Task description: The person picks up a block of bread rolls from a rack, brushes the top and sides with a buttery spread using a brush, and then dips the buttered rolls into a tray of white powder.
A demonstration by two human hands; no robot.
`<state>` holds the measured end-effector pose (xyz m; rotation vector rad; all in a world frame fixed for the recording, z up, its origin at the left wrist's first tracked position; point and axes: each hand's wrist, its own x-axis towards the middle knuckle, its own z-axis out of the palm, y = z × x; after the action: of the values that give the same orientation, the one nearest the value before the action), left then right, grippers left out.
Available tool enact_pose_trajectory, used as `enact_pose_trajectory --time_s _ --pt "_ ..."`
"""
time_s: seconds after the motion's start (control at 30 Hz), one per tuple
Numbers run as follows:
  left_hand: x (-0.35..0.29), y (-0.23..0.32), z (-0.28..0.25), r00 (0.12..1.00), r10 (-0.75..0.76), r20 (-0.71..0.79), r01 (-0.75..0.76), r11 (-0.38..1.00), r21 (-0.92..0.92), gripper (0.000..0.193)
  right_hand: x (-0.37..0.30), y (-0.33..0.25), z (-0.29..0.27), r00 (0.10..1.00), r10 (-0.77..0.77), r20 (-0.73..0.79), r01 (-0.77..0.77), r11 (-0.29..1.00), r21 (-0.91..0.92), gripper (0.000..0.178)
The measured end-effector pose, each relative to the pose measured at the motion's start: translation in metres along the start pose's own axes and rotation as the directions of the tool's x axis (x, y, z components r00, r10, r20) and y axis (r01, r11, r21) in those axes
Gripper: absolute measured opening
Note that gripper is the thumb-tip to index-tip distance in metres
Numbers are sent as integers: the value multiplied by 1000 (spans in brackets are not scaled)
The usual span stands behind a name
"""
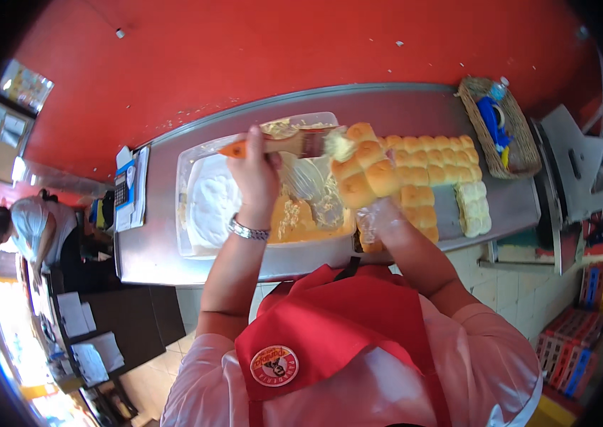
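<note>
Against a red wall, the steel counter (415,114) held rolls (365,174). The left hand (255,171) gripped a brush (294,144), bristles past its fingertips on them; the gloved right hand (380,217) cupped them underneath. Light, even strokes seemed best

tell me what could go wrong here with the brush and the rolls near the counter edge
1. The slab of rolls is tilted up in the right hand at the counter's front edge; it might tear or slip off.
2. The loaded brush in the left hand could drip spread outside the tray.
</note>
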<state>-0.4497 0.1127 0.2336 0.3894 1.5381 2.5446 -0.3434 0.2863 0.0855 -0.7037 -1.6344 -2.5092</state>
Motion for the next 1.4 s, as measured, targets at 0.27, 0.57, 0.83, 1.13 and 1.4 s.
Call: enact_pose_trajectory --time_s 0.27,0.57,0.83,1.13,1.4 --pt "-86 65 -5 252 430 867 -967 153 205 23 93 64 -33 991 107 -80 -104 250 -963 24" --pt "86 76 -9 987 120 109 -162 775 611 23 76 122 -49 968 -249 -6 -6 2 -1000 21" --pt "-71 46 -13 200 289 936 -965 221 138 16 84 92 -30 968 -235 87 85 -20 -996 20" --pt "104 73 -2 966 205 159 -258 819 512 22 81 101 -32 963 -244 117 115 -23 -993 19" --pt "-82 44 -10 70 339 938 -950 308 -41 9 82 93 -24 968 -204 146 151 11 -988 19"
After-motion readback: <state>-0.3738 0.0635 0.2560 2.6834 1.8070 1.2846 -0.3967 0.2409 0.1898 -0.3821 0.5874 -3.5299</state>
